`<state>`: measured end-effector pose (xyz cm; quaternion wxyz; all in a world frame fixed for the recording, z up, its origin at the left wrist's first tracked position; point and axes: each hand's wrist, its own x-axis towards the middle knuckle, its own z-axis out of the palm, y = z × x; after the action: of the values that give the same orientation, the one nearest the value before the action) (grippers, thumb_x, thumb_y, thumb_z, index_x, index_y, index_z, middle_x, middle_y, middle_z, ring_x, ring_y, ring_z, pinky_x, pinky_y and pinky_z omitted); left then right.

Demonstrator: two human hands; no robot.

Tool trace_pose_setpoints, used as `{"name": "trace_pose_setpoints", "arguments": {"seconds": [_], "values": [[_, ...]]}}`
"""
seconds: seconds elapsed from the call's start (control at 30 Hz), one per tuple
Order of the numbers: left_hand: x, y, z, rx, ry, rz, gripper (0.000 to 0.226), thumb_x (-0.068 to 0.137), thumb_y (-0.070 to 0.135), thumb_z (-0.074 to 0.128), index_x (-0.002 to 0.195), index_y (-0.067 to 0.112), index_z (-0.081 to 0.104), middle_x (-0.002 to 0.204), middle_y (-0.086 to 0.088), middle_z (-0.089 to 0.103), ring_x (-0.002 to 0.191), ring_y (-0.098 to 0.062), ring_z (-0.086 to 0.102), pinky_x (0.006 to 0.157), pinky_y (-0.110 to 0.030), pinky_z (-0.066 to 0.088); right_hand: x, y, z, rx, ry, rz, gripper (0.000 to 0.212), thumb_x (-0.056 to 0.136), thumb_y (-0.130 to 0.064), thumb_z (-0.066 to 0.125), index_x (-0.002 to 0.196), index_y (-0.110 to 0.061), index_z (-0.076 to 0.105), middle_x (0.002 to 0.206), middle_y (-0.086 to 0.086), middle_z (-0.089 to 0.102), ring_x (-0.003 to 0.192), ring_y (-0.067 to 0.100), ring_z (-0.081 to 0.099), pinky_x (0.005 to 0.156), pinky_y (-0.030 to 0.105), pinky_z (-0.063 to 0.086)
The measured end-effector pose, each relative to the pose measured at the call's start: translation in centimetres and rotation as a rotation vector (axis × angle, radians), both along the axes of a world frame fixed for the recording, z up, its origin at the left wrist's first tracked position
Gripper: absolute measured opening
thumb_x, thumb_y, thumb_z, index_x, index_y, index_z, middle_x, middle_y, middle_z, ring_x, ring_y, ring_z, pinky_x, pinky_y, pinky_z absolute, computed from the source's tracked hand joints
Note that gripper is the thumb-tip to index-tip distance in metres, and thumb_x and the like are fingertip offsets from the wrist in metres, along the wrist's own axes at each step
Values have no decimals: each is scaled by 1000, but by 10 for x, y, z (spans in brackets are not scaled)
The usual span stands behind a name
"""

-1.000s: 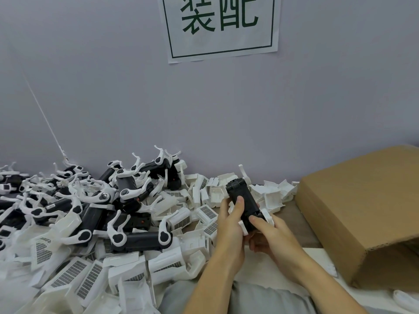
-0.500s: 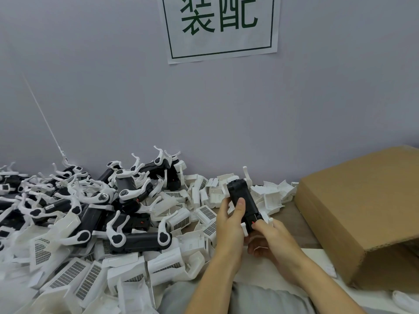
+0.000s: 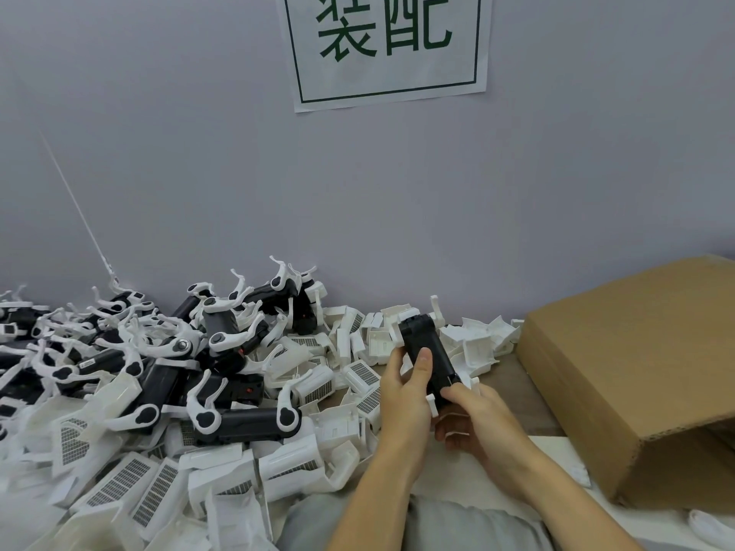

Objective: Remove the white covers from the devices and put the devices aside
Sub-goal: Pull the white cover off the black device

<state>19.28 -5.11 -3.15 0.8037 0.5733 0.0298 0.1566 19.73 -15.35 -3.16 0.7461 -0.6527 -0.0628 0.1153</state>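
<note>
Holding the black device up over the table edge, both hands have fingers curled round it: the left hand wraps its middle with the thumb laid flat on the dark face, and the right hand pinches the lower end. It looks like a light, rigid moulded-plastic body, smooth enough to slip if squeezed only on the glossy face, so the long flat sides are the sound place to take hold, leaving the ends free. Small white tabs show at the bottom between the two hands; whether these belong to a cover not yet off I cannot tell, since the fingers hide that joint. Such thin clips would likely snap if levered hard, so an even pull along the body seems wiser than twisting. The device is a stubby dark block, ribbed at its top end, tilted with that end away from the person. Loose white covers lie heaped just behind it, with a cardboard box to the right
</note>
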Motion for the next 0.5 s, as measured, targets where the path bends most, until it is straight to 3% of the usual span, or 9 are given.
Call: {"name": "trace_pose_setpoints", "arguments": {"seconds": [0.13, 0.27, 0.37, 0.5], "values": [[1, 0, 3, -34, 10, 26, 17, 100, 29, 59, 115, 26, 69, 89, 5, 77, 90, -20, 71, 78, -40, 48, -1, 0, -1, -16, -12, 32, 16, 94, -11, 52, 83, -9, 64, 70, 15, 66, 56, 21, 56, 53, 30, 40], [0, 0, 3, -14, 8, 23, 13, 100, 30, 60, 109, 31, 69, 84, 8, 77, 85, -15, 72, 79, -39, 51, -1, 0, -1, -41, -10, 17, 12, 93, -14, 55, 89, -6, 63, 71, 15, 67, 56, 22, 57, 53, 30, 41], [0, 0, 3, 1, -3, 34, 13, 100, 30, 60, 109, 31, 70, 84, 4, 76, 87, -21, 72, 79, -40, 51, -2, 1, 0, -81, -26, -36, 13, 96, -14, 54, 87, -8, 61, 69, 14, 69, 54, 22, 58, 54, 32, 41], [0, 1, 3, -19, 8, 43, 18, 99, 33, 62, 115, 30, 67, 97, -1, 77, 100, -29, 72, 83, -49, 54, -5, 2, 2, -123, -44, -49, 13, 97, -17, 55, 90, -9, 62, 69, 10, 69, 54, 22, 59, 51, 31, 43]]}}
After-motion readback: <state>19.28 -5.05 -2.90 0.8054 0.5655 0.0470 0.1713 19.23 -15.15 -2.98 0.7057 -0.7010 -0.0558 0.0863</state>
